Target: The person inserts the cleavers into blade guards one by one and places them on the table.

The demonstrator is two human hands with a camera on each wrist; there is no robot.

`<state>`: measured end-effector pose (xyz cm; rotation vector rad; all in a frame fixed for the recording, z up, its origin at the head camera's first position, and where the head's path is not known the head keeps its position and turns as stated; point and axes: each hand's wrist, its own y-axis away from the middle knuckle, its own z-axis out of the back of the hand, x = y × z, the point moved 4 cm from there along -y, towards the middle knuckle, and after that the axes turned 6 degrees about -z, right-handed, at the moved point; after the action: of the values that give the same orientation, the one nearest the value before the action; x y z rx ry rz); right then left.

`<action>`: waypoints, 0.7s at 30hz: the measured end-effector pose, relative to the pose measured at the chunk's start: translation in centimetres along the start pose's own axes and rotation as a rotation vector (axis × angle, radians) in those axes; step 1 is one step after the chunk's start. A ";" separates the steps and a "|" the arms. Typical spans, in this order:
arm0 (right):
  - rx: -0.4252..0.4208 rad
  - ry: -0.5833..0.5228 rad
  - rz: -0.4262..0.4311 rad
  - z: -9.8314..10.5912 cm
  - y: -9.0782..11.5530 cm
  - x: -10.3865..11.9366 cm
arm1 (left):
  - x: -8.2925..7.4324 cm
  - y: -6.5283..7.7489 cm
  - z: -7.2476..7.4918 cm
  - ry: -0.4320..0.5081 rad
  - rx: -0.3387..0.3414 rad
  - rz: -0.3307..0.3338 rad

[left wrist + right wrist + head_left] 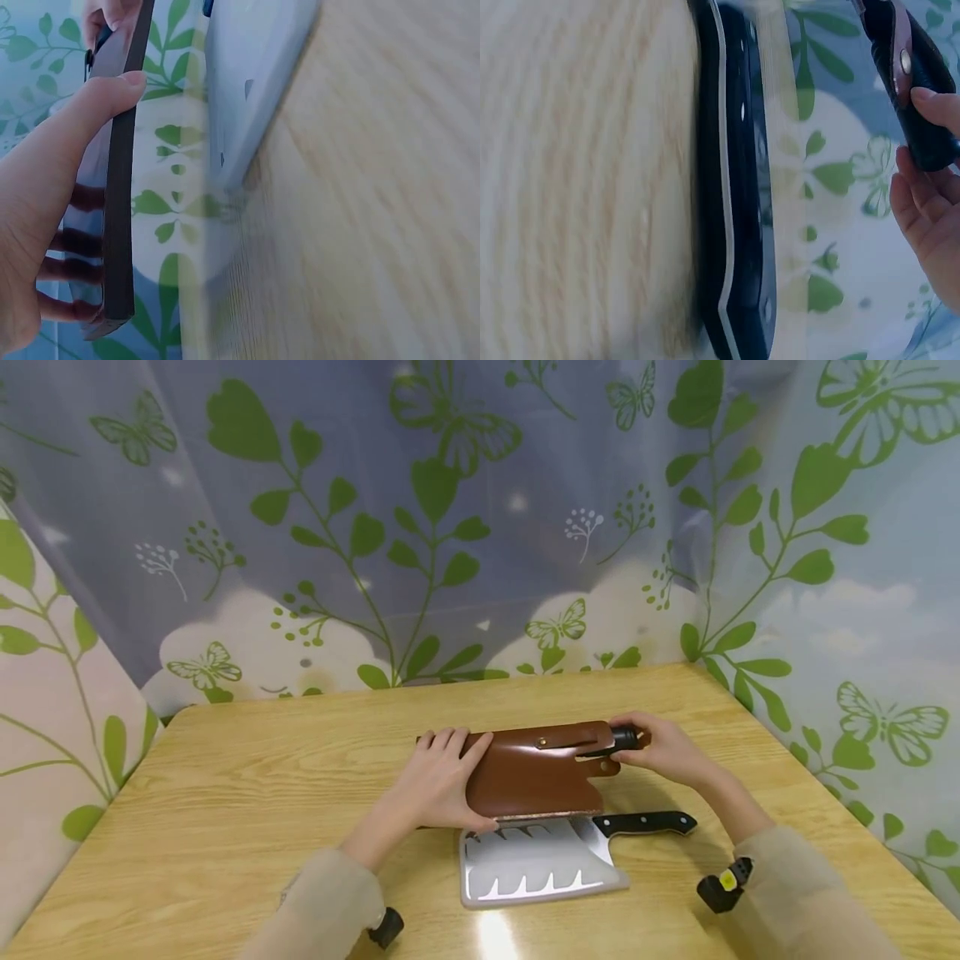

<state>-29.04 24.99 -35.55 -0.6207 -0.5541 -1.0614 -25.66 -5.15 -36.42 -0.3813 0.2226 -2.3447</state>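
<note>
My left hand (442, 781) grips a brown leather sheath (532, 777) across its left end, with the thumb at the near edge. The sheath is held tilted above the table, its flap and snap strap facing up. Out of its right end comes a black knife handle (625, 740), which my right hand (670, 750) pinches between thumb and fingers. The blade inside is hidden. Just below and in front lies a cleaver (536, 864), flat on the table; its broad blade looks sheathed in a pale cover. Its black riveted handle (742, 187) points right.
The wooden table (247, 793) reaches back to a curtain (337, 527) printed with leaves and butterflies, which also hangs along both sides. Dark camera mounts (723, 887) sit at the wrists.
</note>
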 end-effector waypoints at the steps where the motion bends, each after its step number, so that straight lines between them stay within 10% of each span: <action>1: 0.000 -0.022 -0.018 0.2 -0.1 -0.3 | -0.1 -0.4 -0.1 0.007 0.014 0.002; 21: 0.050 0.134 -0.062 1.4 -2.5 -5.1 | -0.5 -6.1 -4.6 0.057 0.295 0.059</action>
<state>-33.44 28.26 -37.59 -0.4872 -0.4837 -1.1355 -30.81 -0.24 -39.23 -0.1616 -0.0845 -2.2876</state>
